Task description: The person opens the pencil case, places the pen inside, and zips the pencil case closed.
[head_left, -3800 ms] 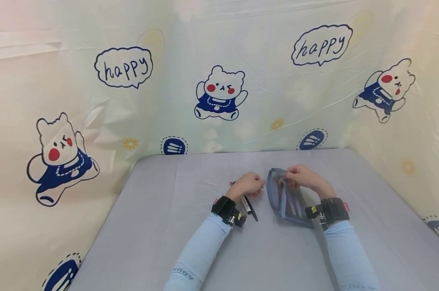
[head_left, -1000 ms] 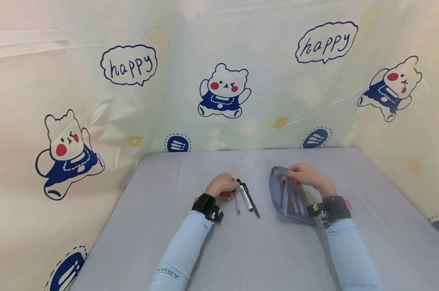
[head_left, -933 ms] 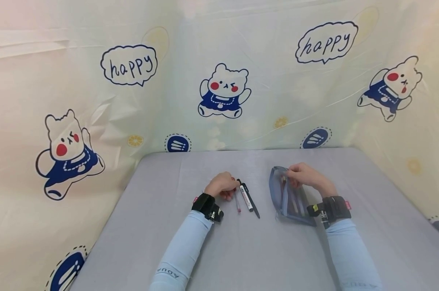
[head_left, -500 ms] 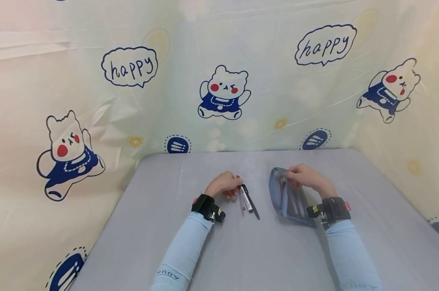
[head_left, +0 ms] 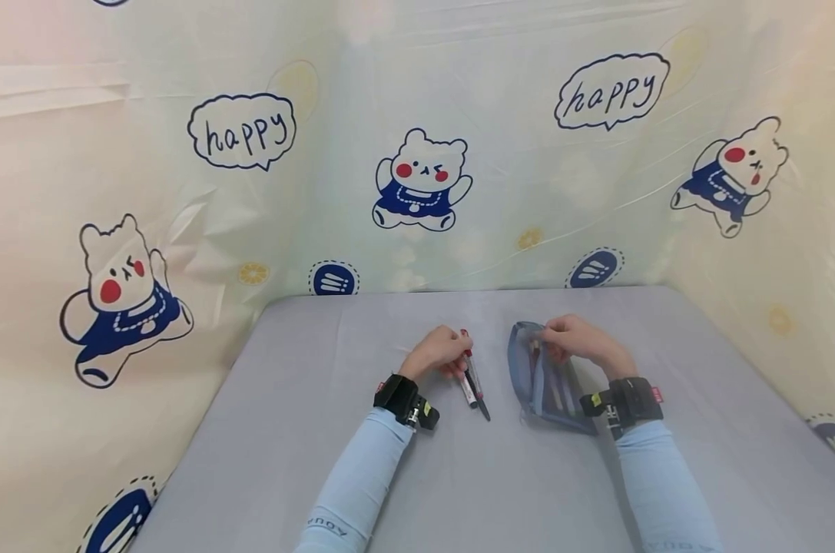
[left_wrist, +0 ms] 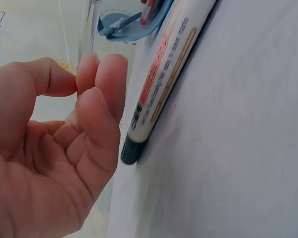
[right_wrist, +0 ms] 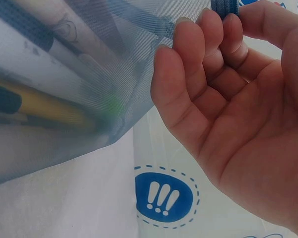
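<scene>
My left hand (head_left: 439,350) pinches a clear-barrelled pen with a red cap (head_left: 475,376) between thumb and fingers, raised over the other pens. In the left wrist view the pen's transparent barrel (left_wrist: 88,29) rises from the fingertips. Below lies a white marker (left_wrist: 161,74) with a dark end, and beside it a black pen (head_left: 483,408) on the table. My right hand (head_left: 578,339) grips the upper edge of a blue mesh pencil case (head_left: 521,372), holding its mouth apart. Through the mesh (right_wrist: 124,59), several pens and pencils show inside, blurred in the right wrist view.
A grey cloth covers the table (head_left: 306,399). Behind it and along both sides hangs a pale curtain (head_left: 500,169) with printed bears. The pencil case stands to the right of the loose pens.
My left hand moved from beside the pencil case leftward to the red-capped pen, took hold of it, then lifted it rightward across the marker. My right hand keeps its grip on the case.
</scene>
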Available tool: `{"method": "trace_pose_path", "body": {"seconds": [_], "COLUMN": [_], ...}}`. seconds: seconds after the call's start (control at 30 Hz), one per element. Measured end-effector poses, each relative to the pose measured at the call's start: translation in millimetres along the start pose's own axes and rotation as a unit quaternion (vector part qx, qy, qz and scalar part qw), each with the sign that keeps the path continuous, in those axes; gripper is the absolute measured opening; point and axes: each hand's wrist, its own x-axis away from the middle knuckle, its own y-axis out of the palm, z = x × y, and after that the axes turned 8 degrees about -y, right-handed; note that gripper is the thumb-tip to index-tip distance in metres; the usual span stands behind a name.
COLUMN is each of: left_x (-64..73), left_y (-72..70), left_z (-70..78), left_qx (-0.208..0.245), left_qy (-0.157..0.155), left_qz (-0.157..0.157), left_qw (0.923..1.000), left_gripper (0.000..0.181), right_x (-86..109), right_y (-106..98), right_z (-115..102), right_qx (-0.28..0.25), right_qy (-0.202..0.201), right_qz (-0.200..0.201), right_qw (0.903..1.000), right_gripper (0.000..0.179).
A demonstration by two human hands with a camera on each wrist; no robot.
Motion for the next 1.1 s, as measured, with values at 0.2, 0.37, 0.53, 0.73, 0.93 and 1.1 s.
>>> {"method": "trace_pose_path", "body": {"seconds": [0.2,0.37,0.53,0.73,0.93,1.1], "left_x": [-0.5,-3.1,-5.3,-6.0,-10.8,-15.2], "left_y": [7.8,15.0,21.9,28.3,33.6,41.8], "left_z": [8.8,15.3,19.5,24.0,30.0,32.7], "left_qx": [0.014,0.017,0.018,0.03,0.028,0.039], "left_qy": [0.002,0.007,0.019,0.026,0.05,0.047], "left_qz": [0.004,0.007,0.006,0.017,0.026,0.032], "left_qw": [0.9999,0.9998,0.9996,0.9991,0.998,0.9977], "left_gripper": [0.031,0.028,0.028,0.027,0.029,0.031], "right_x": [-1.5,-2.2,-0.7,-1.0,-3.7,-3.1], "right_y": [-0.9,-1.1,-0.6,-0.8,-1.7,-1.0], "right_z": [0.9,0.2,-0.9,-0.8,4.5,4.4], "right_qx": [0.002,0.002,-0.004,0.0,0.013,0.009], "right_qy": [0.005,0.005,0.003,0.004,0.006,0.01], "right_qz": [0.002,0.008,0.006,0.011,0.012,0.011], "right_qw": [1.0,1.0,1.0,0.9999,0.9998,0.9998], "right_gripper": [0.027,0.025,0.026,0.026,0.026,0.025]}}
